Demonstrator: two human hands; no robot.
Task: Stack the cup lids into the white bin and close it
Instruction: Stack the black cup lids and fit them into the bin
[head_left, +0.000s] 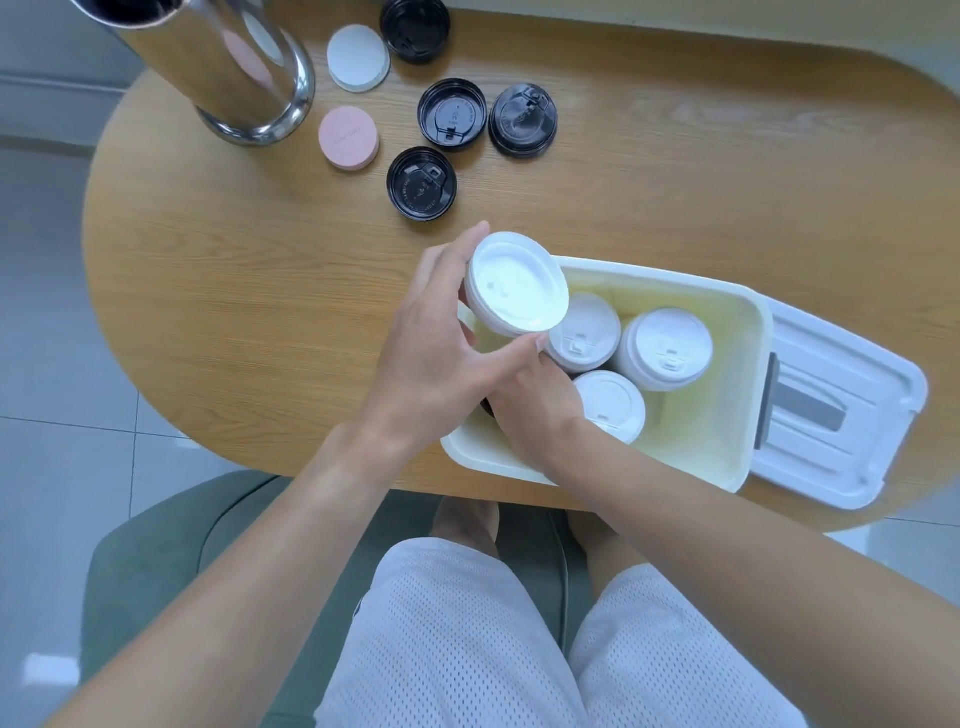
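Note:
My left hand (436, 332) grips a stack of white cup lids (517, 283), tilted, above the left end of the open white bin (748, 395). My right hand (535, 402) reaches down into the bin's left part; its fingers are hidden, with something dark just showing under it, so what it holds is unclear. Three stacks of white lids (665, 348) stand inside the bin. The bin's lid (836, 415) lies open to the right, hinged. Several black lids (452, 111) lie on the table beyond, along with a pink lid (348, 137) and a white lid (358, 58).
A shiny metal cylinder (234, 67) stands at the table's far left. The wooden oval table (234, 291) ends just in front of the bin. A green chair (171, 545) and my legs are below the table edge.

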